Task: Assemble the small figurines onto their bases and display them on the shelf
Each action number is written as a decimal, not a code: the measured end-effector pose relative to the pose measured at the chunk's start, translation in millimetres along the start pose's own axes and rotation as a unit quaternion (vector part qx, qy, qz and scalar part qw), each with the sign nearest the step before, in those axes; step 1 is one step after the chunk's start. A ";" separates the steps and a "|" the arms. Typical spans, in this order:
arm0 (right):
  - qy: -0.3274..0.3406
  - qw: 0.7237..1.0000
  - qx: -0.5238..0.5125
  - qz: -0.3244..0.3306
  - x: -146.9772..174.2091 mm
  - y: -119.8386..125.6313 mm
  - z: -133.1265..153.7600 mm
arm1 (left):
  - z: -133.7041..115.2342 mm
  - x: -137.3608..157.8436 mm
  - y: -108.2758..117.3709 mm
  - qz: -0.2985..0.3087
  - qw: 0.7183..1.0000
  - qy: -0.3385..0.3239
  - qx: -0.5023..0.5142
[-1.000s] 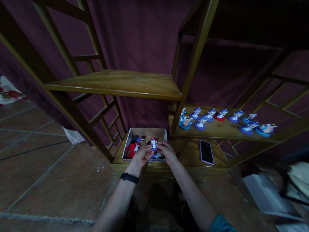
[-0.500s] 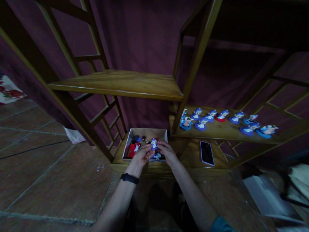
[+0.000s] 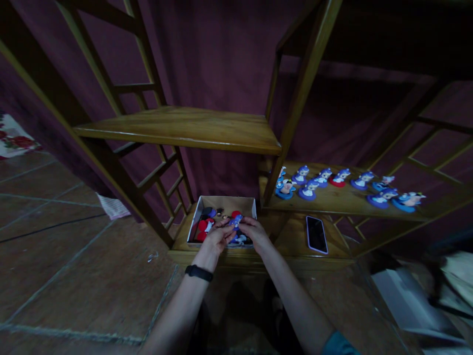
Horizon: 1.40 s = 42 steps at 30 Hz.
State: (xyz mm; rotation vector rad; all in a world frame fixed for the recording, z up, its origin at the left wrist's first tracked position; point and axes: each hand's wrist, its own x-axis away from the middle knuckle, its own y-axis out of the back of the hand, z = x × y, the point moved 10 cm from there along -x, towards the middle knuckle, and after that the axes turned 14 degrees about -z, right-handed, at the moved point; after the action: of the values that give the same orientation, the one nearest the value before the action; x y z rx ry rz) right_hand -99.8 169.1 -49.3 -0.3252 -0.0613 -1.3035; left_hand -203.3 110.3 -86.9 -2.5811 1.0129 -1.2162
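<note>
A small purple-and-white figurine (image 3: 235, 222) is tilted between my two hands, over the front of an open cardboard box (image 3: 229, 201). My left hand (image 3: 219, 237) grips it low on its left side, fingers closed. From the right, my right hand (image 3: 254, 230) pinches it with closed fingertips. Inside the box lie red pieces (image 3: 205, 226), a dark and purple round piece (image 3: 209, 212), small black pieces and more purple-white parts near the front. My hands hide some of the contents.
Several finished-looking figurines on purple, red and blue bases (image 3: 340, 177) stand on the right shelf. A phone (image 3: 317, 234) lies on the lower board. Above the box juts a wooden shelf (image 3: 181, 128), with an upright post (image 3: 295, 98) to its right. A pale box (image 3: 410, 301) sits on the floor.
The figurine has gone from upright, facing me, to tilted over to the right between my fingers. Both hands stay in nearly the same spot above the box.
</note>
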 end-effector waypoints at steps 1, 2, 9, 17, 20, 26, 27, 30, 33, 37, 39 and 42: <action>0.008 1.000 0.004 0.005 1.4 -1.4 2.2 | -1.5 0.3 0.2 -0.002 1.000 -0.007 0.006; 0.014 1.000 0.006 0.007 2.4 -2.2 4.0 | -3.1 1.0 0.1 -0.002 1.000 -0.014 0.011; 0.041 0.999 0.007 0.001 -2.9 -4.4 1.3 | -11.9 5.1 -2.8 0.011 0.998 -0.064 0.026; 0.051 0.999 0.013 -0.012 -14.3 -0.9 -9.1 | -20.4 10.2 -9.9 0.046 0.992 -0.117 0.030; 0.050 0.999 0.006 -0.009 -13.8 -0.6 -9.5 | -22.2 11.4 -9.6 0.041 0.991 -0.121 0.037; 0.061 0.998 0.032 -0.010 -14.6 -1.0 -9.1 | -26.8 14.6 -9.0 0.035 0.989 -0.138 0.046; 0.066 0.997 0.036 -0.012 -15.3 -1.0 -9.1 | -27.5 15.1 -8.8 0.034 0.988 -0.142 0.046; 0.074 0.996 0.036 -0.017 -17.1 -1.7 -9.5 | -29.7 16.4 -8.8 0.032 0.986 -0.157 0.042; 0.068 0.997 0.036 -0.027 -16.9 -0.7 -9.6 | -33.0 17.3 -8.0 0.021 0.983 -0.176 0.040; 0.046 0.998 0.013 -0.046 -12.3 3.8 -6.3 | -36.9 18.8 -8.2 0.008 0.980 -0.196 0.037; 0.031 0.998 -0.013 -0.049 -8.8 5.0 -4.3 | -37.3 19.9 -9.1 0.006 0.979 -0.200 0.027; -0.010 0.997 -0.059 -0.037 -3.6 2.5 -5.4 | -36.0 22.1 -11.2 0.009 0.979 -0.202 0.010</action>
State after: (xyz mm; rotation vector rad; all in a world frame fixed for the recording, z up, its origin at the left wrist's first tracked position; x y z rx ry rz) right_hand -99.1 171.6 -55.8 -0.4416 -0.0136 -1.3800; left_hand -213.3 111.5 -44.3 -2.6374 0.9256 -0.6491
